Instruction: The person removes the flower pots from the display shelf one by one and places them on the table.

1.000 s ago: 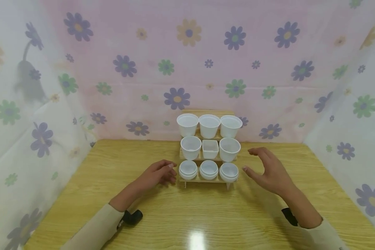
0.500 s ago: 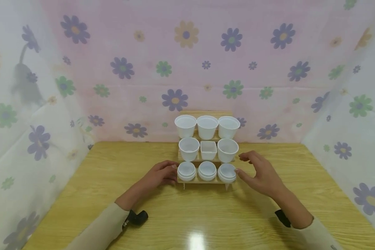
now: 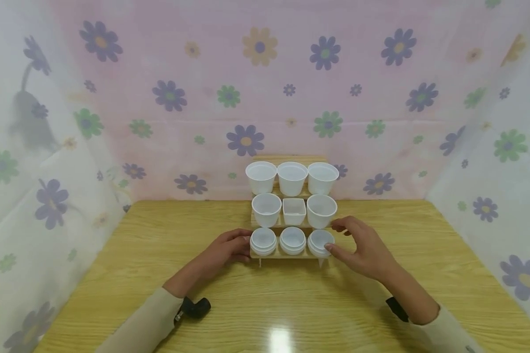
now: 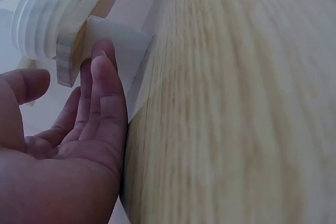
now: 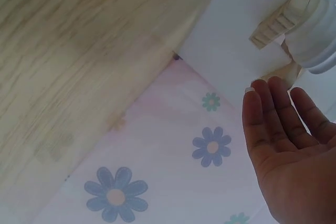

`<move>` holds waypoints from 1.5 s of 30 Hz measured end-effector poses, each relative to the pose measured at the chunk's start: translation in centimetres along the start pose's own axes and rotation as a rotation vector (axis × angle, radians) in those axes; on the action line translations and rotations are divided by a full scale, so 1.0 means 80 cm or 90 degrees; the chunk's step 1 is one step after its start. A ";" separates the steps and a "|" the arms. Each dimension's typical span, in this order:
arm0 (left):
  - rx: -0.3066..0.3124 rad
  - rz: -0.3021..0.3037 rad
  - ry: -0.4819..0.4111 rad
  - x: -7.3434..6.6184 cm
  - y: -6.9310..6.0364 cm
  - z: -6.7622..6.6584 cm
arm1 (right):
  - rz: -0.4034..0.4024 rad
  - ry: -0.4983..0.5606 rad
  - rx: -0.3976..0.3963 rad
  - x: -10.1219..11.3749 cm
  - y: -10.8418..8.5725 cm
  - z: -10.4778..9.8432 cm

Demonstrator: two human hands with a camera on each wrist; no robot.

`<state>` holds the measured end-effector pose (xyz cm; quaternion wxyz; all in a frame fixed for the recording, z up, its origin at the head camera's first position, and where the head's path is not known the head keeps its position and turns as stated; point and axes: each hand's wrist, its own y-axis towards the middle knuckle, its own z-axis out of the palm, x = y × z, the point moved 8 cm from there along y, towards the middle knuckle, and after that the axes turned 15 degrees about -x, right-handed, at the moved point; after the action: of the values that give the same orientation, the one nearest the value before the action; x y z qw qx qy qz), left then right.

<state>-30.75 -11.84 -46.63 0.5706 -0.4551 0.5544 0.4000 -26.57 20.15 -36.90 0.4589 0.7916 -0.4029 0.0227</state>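
A three-tier wooden rack (image 3: 290,159) stands on the table, bearing white containers. Its bottom tier holds three low round jars (image 3: 293,243). On the middle tier a square cup (image 3: 294,213) sits between two round cups, and three larger cups (image 3: 292,180) line the top. My left hand (image 3: 223,251) is at the rack's left end. In the left wrist view its fingers (image 4: 107,95) reach the bottom tier's end, thumb apart. My right hand (image 3: 365,249) is at the right end, thumb overlapping the right-hand jar (image 3: 320,242). Whether it touches is unclear; the right wrist view shows extended fingers (image 5: 286,111).
The yellow wood-grain table (image 3: 181,215) spreads around the rack. Behind the rack rises a pink flowered cloth (image 3: 287,108); pale flowered cloths (image 3: 486,166) hang at both sides. A black wrist device (image 3: 196,308) sits by the left sleeve (image 3: 145,318).
Both hands have moved in toward the rack's ends, the left from the left and the right from the right. The rack and containers keep their arrangement; the head view shifted slightly.
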 end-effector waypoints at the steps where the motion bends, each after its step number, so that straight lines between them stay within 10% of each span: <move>1: 0.002 0.000 0.000 0.000 -0.001 0.000 | 0.002 0.002 0.004 0.001 -0.001 0.001; 45: 0.027 0.014 0.007 0.000 -0.001 0.004 | -0.007 0.069 0.014 0.016 -0.005 0.018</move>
<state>-30.57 -11.52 -46.65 0.5726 -0.4387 0.5711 0.3917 -25.91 18.37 -37.46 0.4718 0.7963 -0.3725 0.0675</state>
